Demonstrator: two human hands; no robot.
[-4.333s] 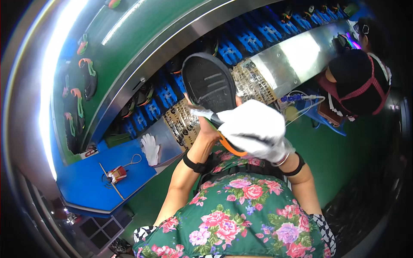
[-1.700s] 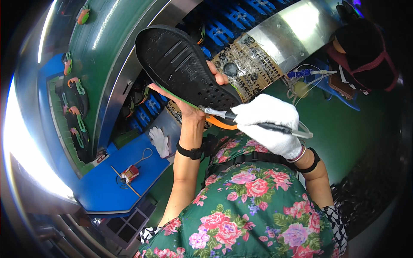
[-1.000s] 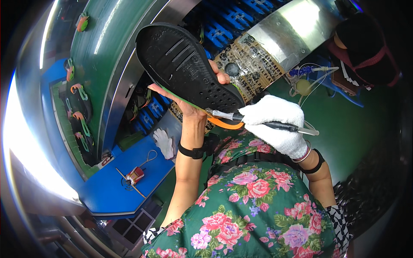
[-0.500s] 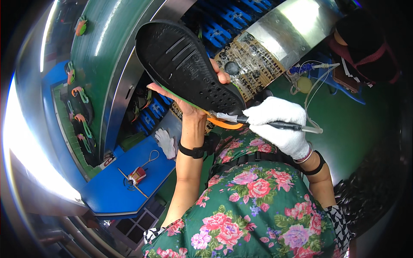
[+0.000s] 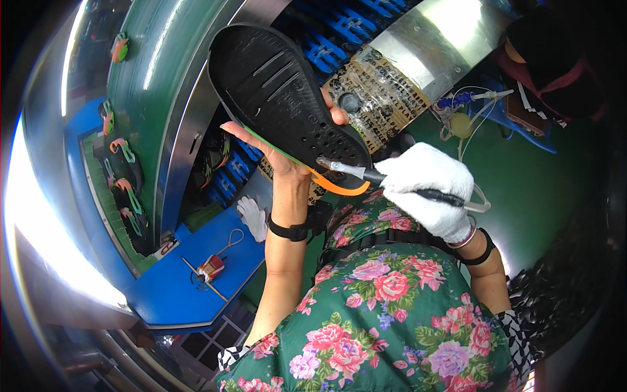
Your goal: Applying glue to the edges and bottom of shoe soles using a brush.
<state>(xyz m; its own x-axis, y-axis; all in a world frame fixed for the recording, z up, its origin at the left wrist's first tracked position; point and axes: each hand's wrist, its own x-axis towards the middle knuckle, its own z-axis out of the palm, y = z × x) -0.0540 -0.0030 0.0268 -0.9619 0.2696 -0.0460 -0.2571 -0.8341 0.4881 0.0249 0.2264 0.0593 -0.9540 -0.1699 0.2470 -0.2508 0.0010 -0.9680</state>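
My bare left hand (image 5: 282, 155) grips a black shoe sole (image 5: 277, 91) from below and along its side, its thumb and fingers at opposite edges. The sole has grooves at its wide end and small holes towards the narrow end. Green and orange trim shows along its near edge. In a white knitted glove, my right hand (image 5: 431, 186) is closed round a dark-handled brush (image 5: 346, 169) with a pale hose at its back end. Clear wrapping covers the brush's front part. Its tip lies over the sole's face beside the holes; whether it touches I cannot tell.
At left, a green conveyor (image 5: 147, 72) carries black sandals (image 5: 127, 160) with coloured straps. On a blue table (image 5: 160, 294) lie a white glove (image 5: 252, 217) and a red container (image 5: 210, 268) with a stick. Beyond the sole are a cardboard-covered ledge (image 5: 392, 88) and blue racks (image 5: 326, 52).
The brush tip has moved from the sole's near edge up onto its face by the holes. My right hand has tilted slightly; the sole has shifted a little.
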